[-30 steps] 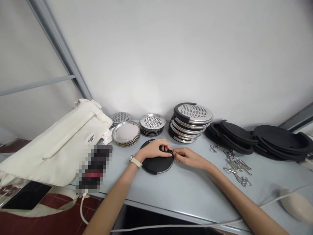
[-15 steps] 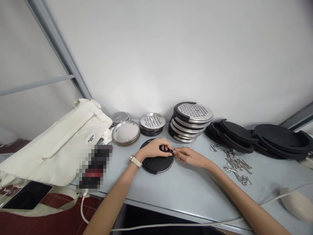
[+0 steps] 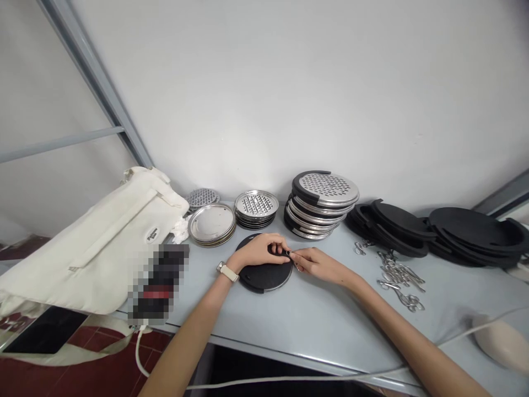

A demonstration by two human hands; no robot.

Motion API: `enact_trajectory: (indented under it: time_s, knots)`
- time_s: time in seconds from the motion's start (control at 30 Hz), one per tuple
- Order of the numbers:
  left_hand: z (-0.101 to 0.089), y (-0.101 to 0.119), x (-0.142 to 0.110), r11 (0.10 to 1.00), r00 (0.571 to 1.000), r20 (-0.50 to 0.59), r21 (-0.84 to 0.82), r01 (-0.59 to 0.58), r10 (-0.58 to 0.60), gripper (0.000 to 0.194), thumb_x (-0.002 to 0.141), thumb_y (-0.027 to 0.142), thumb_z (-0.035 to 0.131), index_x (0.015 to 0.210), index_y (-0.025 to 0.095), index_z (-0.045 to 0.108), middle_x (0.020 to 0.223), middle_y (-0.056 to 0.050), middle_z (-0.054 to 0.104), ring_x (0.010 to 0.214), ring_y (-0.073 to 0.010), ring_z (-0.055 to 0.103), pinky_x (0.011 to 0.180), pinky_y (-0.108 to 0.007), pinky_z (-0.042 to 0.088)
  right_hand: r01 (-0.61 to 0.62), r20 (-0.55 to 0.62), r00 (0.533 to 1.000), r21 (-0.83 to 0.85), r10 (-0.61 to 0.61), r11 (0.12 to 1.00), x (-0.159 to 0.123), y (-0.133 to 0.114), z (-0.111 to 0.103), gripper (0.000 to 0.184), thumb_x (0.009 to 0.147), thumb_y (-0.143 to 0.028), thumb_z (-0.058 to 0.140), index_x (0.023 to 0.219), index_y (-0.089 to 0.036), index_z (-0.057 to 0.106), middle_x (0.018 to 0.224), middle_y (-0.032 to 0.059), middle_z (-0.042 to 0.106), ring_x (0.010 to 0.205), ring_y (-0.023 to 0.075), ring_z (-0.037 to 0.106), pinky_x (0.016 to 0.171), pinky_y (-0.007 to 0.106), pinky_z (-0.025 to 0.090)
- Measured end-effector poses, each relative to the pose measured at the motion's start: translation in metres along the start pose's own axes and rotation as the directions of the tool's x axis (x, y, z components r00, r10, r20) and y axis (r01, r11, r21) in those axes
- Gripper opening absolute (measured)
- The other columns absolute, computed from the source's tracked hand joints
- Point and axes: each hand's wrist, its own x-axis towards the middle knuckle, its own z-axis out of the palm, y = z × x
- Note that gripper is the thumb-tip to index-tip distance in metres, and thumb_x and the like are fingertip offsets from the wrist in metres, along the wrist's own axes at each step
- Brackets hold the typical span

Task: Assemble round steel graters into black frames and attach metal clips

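A round black disc [image 3: 264, 275] lies flat on the grey table [image 3: 314, 320]. My left hand [image 3: 258, 251], with a watch on its wrist, rests on the disc's top with its fingers curled over the right rim. My right hand [image 3: 314, 262] meets it at that rim, pinching a small metal ring clip [image 3: 291, 255] between thumb and fingers. The clip is mostly hidden by the fingertips.
Stacks of perforated steel discs [image 3: 324, 204] [image 3: 256, 208] and plain steel plates [image 3: 211, 223] stand behind. Black discs [image 3: 397, 227] [image 3: 475, 234] are piled at the right, loose metal clips [image 3: 399, 278] before them. A white bag [image 3: 95, 242] lies left, with a phone [image 3: 45, 330] below it.
Almost nothing has moved. Both hands stay together at the disc's right rim, with slight finger shifts.
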Motion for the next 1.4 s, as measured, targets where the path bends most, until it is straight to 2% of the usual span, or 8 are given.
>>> enact_trajectory:
  time_s: [0.17, 0.37, 0.67, 1.2, 1.4]
  knots:
    - [0.0001, -0.0016, 0.0002, 1.000, 1.000, 0.007, -0.017, 0.009, -0.009, 0.020, 0.075, 0.027, 0.067, 0.093, 0.016, 0.066, 0.082, 0.000, 0.055, 0.076, -0.0119, 0.053, 0.071, -0.023, 0.042, 0.011, 0.012, 1.000, 0.020, -0.011, 1.000, 0.0007, 0.0021, 0.0000, 0.046, 0.094, -0.050, 0.029, 0.064, -0.018, 0.045, 0.060, -0.0017, 0.045, 0.055, 0.0122, 0.039, 0.055, 0.025, 0.033]
    - [-0.0008, 0.0003, 0.0004, 1.000, 1.000, 0.012, -0.008, 0.011, -0.011, 0.021, 0.076, 0.026, 0.066, 0.096, 0.018, 0.068, 0.083, 0.000, 0.056, 0.075, -0.0117, 0.053, 0.071, -0.024, 0.042, 0.062, 0.035, 0.997, 0.002, -0.062, 0.998, 0.0010, 0.0020, -0.0010, 0.036, 0.092, -0.036, 0.033, 0.064, -0.018, 0.046, 0.060, -0.0017, 0.047, 0.055, 0.0118, 0.041, 0.056, 0.024, 0.035]
    - [-0.0013, 0.0012, 0.0001, 1.000, 1.000, 0.014, -0.017, 0.018, -0.018, 0.022, 0.076, 0.027, 0.066, 0.096, 0.017, 0.069, 0.082, -0.001, 0.055, 0.074, -0.0118, 0.052, 0.071, -0.024, 0.043, 0.047, 0.028, 0.998, 0.046, -0.048, 0.998, 0.0008, 0.0026, -0.0010, 0.037, 0.092, -0.044, 0.034, 0.067, -0.019, 0.044, 0.060, -0.0028, 0.044, 0.054, 0.0111, 0.039, 0.051, 0.024, 0.034]
    - [-0.0009, 0.0010, 0.0004, 1.000, 1.000, 0.011, 0.016, 0.000, 0.000, 0.022, 0.076, 0.030, 0.067, 0.093, 0.016, 0.069, 0.082, -0.001, 0.055, 0.073, -0.0112, 0.052, 0.070, -0.023, 0.042, 0.084, 0.030, 0.996, -0.019, -0.084, 0.996, 0.0019, 0.0021, -0.0040, 0.027, 0.087, -0.028, 0.034, 0.063, -0.020, 0.039, 0.060, -0.0034, 0.040, 0.055, 0.0108, 0.036, 0.052, 0.024, 0.033]
    - [0.0001, 0.0012, -0.0001, 1.000, 1.000, -0.003, 0.019, -0.006, 0.006, 0.021, 0.076, 0.030, 0.067, 0.093, 0.017, 0.065, 0.080, 0.000, 0.055, 0.073, -0.0112, 0.051, 0.069, -0.023, 0.042, 0.053, -0.002, 0.999, -0.059, -0.053, 0.997, 0.0017, 0.0004, -0.0007, 0.033, 0.092, -0.034, 0.031, 0.063, -0.020, 0.039, 0.059, -0.0032, 0.041, 0.054, 0.0114, 0.037, 0.054, 0.025, 0.032]
